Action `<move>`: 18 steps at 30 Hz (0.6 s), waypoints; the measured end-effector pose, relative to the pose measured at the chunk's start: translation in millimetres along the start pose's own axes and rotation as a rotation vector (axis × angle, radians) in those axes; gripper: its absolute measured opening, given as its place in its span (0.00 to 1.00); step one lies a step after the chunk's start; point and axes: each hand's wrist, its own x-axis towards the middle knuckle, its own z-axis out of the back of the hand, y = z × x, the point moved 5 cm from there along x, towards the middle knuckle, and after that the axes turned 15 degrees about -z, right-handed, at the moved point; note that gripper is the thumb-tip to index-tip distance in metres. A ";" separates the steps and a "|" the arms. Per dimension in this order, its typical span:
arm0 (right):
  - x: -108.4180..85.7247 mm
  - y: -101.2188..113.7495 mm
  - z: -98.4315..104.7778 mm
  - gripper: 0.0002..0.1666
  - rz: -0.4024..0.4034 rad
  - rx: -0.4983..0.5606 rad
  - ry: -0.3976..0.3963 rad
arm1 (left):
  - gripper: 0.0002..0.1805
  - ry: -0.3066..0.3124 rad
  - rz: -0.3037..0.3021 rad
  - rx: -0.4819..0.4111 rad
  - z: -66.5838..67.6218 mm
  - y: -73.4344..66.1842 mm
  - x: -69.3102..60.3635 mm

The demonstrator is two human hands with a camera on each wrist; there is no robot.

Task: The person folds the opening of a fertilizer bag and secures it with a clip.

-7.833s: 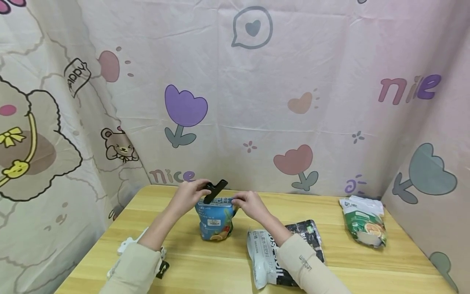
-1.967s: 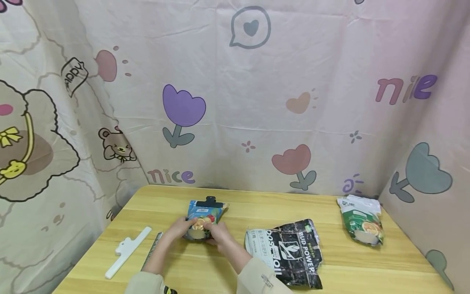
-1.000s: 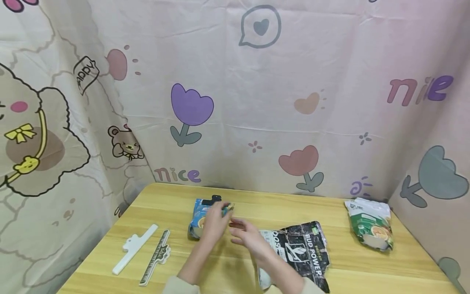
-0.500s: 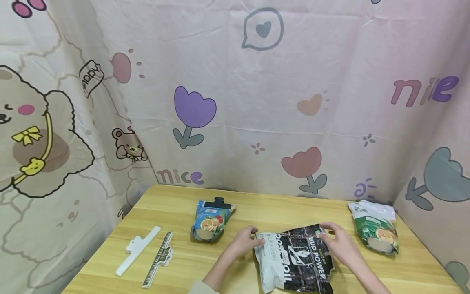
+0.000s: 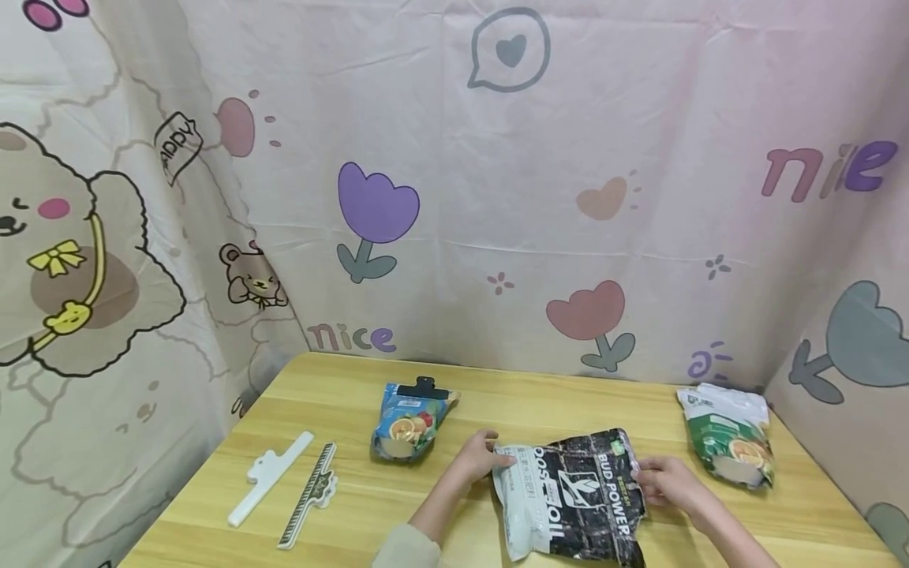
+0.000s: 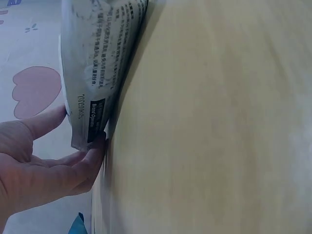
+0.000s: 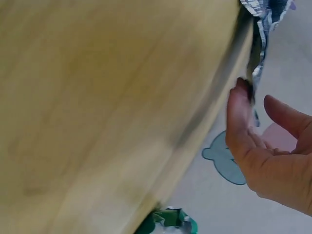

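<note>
A black and white fertilizer bag [image 5: 568,497], printed "BUD POWER", lies on the table between both hands. At its white end my left hand [image 5: 474,461] pinches the edge; in the left wrist view the thumb is on one face and the fingers [image 6: 90,163] on the other. My right hand [image 5: 671,485] is at the black end. In the right wrist view its fingers [image 7: 237,109] touch the underside of the bag's silvery edge [image 7: 258,63], while the thumb stands a little apart. Farther left is a blue bag [image 5: 408,430] with a black clip [image 5: 424,390] across its top.
On the left of the wooden table [image 5: 369,521] lie a white clip [image 5: 270,477] and a black-and-white striped clip [image 5: 308,497]. A green and white bag [image 5: 731,438] rests near the right edge. A printed curtain [image 5: 461,197] hangs behind.
Earlier both hands worked at the blue bag's top with the black clip; the clip now sits across it. Both hands have left it and moved right to the fertilizer bag's two ends.
</note>
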 end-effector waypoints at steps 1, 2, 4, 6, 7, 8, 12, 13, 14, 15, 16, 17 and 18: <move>1.2 -0.3 0.1 0.21 0.009 0.000 0.000 | 0.29 -0.005 0.010 -0.004 0.1 0.8 0.4; 2.1 0.0 0.0 0.19 0.020 -0.001 0.003 | 0.28 -0.008 0.017 -0.006 0.5 1.1 0.4; 3.5 1.8 0.4 0.18 0.044 -0.004 -0.015 | 0.28 -0.011 0.024 0.001 0.3 2.0 0.6; 3.3 5.3 1.5 0.17 0.074 -0.037 -0.064 | 0.28 -0.008 0.026 0.011 -0.4 2.1 0.7; 2.5 7.7 1.8 0.17 0.088 -0.051 -0.084 | 0.28 -0.006 0.022 0.018 -0.7 1.5 0.7; 1.1 10.4 2.0 0.17 0.104 -0.071 -0.103 | 0.29 -0.001 0.017 0.024 -1.1 0.4 0.8; -3.9 20.7 2.9 0.14 0.155 -0.131 -0.170 | 0.27 0.050 -0.026 0.064 -2.9 -6.3 1.8; -4.5 23.5 2.8 0.13 0.175 -0.144 -0.178 | 0.26 0.074 -0.040 0.074 -3.1 -8.0 2.3; -5.4 26.7 3.0 0.13 0.198 -0.163 -0.187 | 0.25 0.103 -0.054 0.092 -3.0 -9.7 2.8; -5.8 29.8 3.3 0.12 0.217 -0.182 -0.203 | 0.23 0.134 -0.071 0.115 -2.8 -11.3 3.3; -6.5 33.5 4.0 0.11 0.243 -0.208 -0.223 | 0.22 0.166 -0.088 0.136 -2.6 -12.6 3.7; -7.0 37.2 4.4 0.10 0.260 -0.229 -0.238 | 0.21 0.200 -0.107 0.160 -2.3 -13.8 4.2; -7.9 41.5 5.0 0.10 0.278 -0.252 -0.259 | 0.21 0.228 -0.123 0.182 -1.9 -15.2 4.5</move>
